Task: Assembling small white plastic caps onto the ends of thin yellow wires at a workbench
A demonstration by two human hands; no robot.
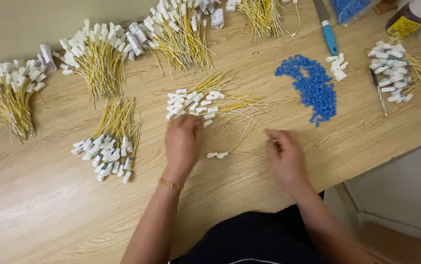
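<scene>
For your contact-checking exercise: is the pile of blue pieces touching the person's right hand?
Apart. The head view shows bare wooden table between the pile of blue pieces and the right hand.

Wooden table (49,215): yellow wire bundles (98,61) (white-tagged), blue clips (313,88)

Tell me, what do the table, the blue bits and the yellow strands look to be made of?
Table: pale wood or wood-look laminate, matt, visible grain. Blue pieces: probably moulded plastic, uniform colour, small blocky shapes. Yellow strands by the left hand: seemingly plastic-coated wire, thin and springy, with white tags.

Hands (183,142) among tagged yellow wires (205,103)
</scene>
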